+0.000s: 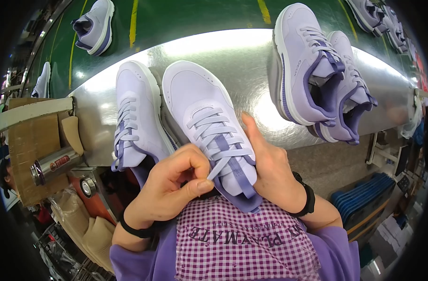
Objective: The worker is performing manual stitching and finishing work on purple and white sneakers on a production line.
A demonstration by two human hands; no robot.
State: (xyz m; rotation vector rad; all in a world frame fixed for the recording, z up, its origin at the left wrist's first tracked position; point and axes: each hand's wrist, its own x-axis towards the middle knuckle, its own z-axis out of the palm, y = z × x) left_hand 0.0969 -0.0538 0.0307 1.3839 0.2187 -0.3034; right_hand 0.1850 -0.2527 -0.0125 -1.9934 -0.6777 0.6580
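A pale lilac sneaker lies in front of me, toe pointing away, its heel close to my checked apron. Between thumb and forefinger, my left hand pinches a flat lilac shoelace at the upper left of the lacing. My right hand grips the shoe's right side near the collar, thumb stretched along it and the other fingers mostly hidden. The lace crosses the tongue in several rows, with a darker purple loop down the middle. Just left rests another lilac sneaker, laced, its heel partly behind my left arm.
Two more lilac sneakers stand on the shiny metal table at the right. Beyond it runs a green belt with yellow lines, carrying several shoes. A metal cylinder and cardboard are at left; blue stacked racks sit lower right.
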